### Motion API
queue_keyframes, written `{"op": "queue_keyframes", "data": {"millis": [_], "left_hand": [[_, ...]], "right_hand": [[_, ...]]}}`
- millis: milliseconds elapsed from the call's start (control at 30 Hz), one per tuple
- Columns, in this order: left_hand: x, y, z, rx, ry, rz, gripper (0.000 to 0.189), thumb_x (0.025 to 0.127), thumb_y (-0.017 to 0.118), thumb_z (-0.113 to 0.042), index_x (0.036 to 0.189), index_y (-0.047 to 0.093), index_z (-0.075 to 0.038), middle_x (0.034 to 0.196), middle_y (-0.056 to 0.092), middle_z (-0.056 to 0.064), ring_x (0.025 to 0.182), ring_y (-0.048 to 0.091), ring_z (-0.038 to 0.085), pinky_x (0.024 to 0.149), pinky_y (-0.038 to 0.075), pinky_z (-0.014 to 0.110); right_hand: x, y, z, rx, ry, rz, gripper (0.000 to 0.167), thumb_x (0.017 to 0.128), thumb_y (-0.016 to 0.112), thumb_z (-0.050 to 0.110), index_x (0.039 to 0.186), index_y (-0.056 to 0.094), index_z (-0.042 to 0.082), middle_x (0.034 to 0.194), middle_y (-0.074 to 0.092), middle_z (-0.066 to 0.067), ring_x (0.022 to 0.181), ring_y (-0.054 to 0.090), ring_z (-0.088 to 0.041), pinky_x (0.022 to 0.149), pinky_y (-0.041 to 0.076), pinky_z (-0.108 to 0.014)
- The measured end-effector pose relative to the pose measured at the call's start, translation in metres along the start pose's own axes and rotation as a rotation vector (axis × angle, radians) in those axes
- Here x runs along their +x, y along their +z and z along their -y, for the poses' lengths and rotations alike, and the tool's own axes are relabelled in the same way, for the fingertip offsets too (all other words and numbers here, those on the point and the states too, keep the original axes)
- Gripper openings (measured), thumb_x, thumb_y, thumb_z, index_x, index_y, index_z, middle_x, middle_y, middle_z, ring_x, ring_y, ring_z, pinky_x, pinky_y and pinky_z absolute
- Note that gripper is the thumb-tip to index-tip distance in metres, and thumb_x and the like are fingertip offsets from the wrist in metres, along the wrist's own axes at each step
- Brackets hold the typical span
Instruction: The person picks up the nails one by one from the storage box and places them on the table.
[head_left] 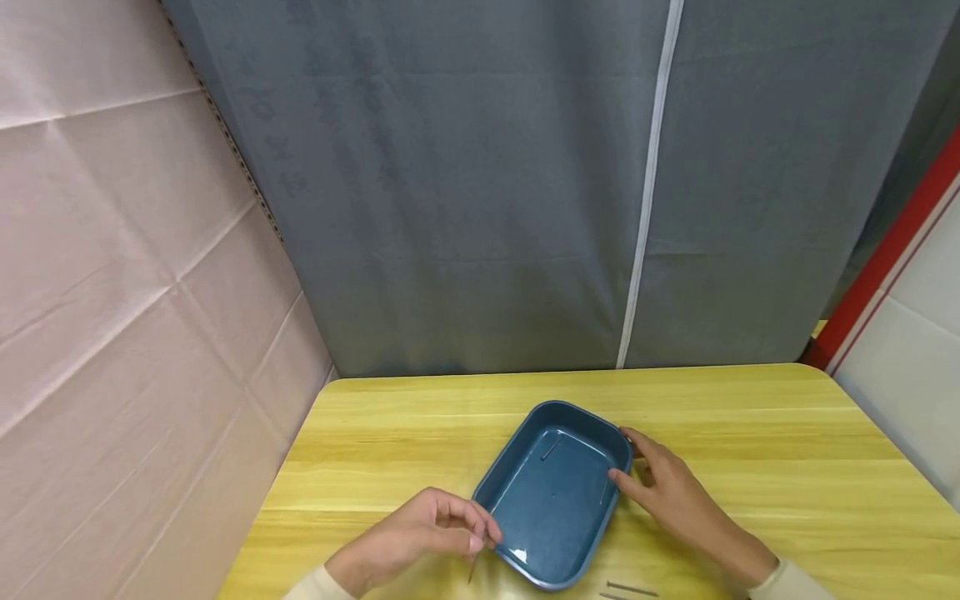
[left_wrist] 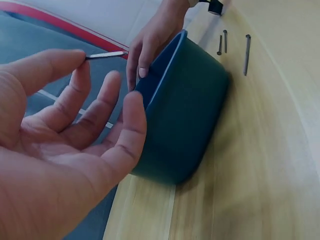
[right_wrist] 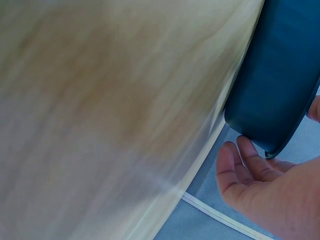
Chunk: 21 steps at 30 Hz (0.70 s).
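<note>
A blue plastic basin [head_left: 553, 500] stands at an angle on the table, a thin nail [head_left: 551, 450] lying on its floor toward the far end. My left hand [head_left: 427, 533] is at the basin's near left side and pinches a nail [left_wrist: 106, 55] between thumb and forefinger, its other fingers loosely bent by the rim. On the far right side my right hand [head_left: 675, 496] grips the basin's rim, thumb over the inside and fingers against the outer wall. In the left wrist view, three nails, one longer nail [left_wrist: 247, 55] among them, lie on the table beyond the basin.
The yellow wood-grain table [head_left: 390, 442] ends at a grey curtain [head_left: 480, 208] behind. A pale pink cloth wall [head_left: 150, 333] stands at the left; a white panel with a red edge [head_left: 885, 250] is at the right. A small dark object [left_wrist: 215, 7] shows near the right wrist.
</note>
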<state>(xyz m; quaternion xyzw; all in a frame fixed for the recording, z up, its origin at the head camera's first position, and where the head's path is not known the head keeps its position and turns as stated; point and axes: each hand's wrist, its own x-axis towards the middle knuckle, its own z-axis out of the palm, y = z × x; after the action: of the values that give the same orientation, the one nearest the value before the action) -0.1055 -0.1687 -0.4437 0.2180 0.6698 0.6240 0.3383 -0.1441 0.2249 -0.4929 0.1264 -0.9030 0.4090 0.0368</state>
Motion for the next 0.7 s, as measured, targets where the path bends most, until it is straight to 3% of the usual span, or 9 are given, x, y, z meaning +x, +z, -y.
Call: {"op": "queue_keyframes", "data": {"millis": [167,367,467,600,700], "left_hand": [[-0.002,0.009,0.000,0.069,0.018,0.094,0.027,0.102,0.071,-0.013,0.108,0.071,0.014,0.124,0.078,0.002,0.125,0.069,0.021,0.109,0.054,0.030],[0.001,0.021,0.006,0.087,0.048,0.256,0.022,0.106,0.068,-0.004,0.115,0.071,0.016,0.127,0.076,0.016,0.120,0.068,0.007,0.105,0.059,0.028],[0.004,0.027,0.009,0.134,0.025,0.278,0.020,0.106,0.071,-0.003,0.119,0.074,0.012,0.124,0.077,0.007,0.116,0.067,0.002,0.103,0.059,0.026],[0.010,0.035,0.013,0.278,0.061,0.286,0.016,0.105,0.073,-0.005,0.115,0.078,0.006,0.117,0.076,-0.006,0.111,0.064,-0.004,0.099,0.058,0.022],[0.014,0.040,0.016,0.490,0.156,0.294,0.012,0.105,0.071,-0.006,0.108,0.080,0.002,0.113,0.077,-0.004,0.109,0.062,-0.009,0.097,0.057,0.017]], "right_hand": [[0.000,0.000,0.000,0.008,-0.001,0.000,0.071,0.105,0.078,0.030,0.160,0.048,-0.005,0.135,0.071,-0.015,0.121,0.070,-0.031,0.098,0.063,-0.052],[0.001,-0.001,-0.001,0.002,-0.009,-0.004,0.070,0.106,0.077,0.029,0.159,0.049,-0.005,0.136,0.071,-0.015,0.121,0.070,-0.031,0.097,0.063,-0.050],[0.002,-0.001,-0.001,0.000,-0.012,-0.004,0.069,0.106,0.077,0.029,0.159,0.049,-0.005,0.137,0.071,-0.016,0.123,0.069,-0.032,0.097,0.063,-0.051],[0.002,-0.001,-0.002,-0.001,-0.009,0.000,0.070,0.106,0.077,0.030,0.160,0.048,-0.005,0.139,0.070,-0.017,0.124,0.069,-0.034,0.098,0.063,-0.052],[0.002,-0.001,-0.002,0.002,-0.008,0.001,0.070,0.106,0.077,0.030,0.160,0.048,-0.005,0.139,0.070,-0.017,0.124,0.069,-0.034,0.098,0.063,-0.052]]}}
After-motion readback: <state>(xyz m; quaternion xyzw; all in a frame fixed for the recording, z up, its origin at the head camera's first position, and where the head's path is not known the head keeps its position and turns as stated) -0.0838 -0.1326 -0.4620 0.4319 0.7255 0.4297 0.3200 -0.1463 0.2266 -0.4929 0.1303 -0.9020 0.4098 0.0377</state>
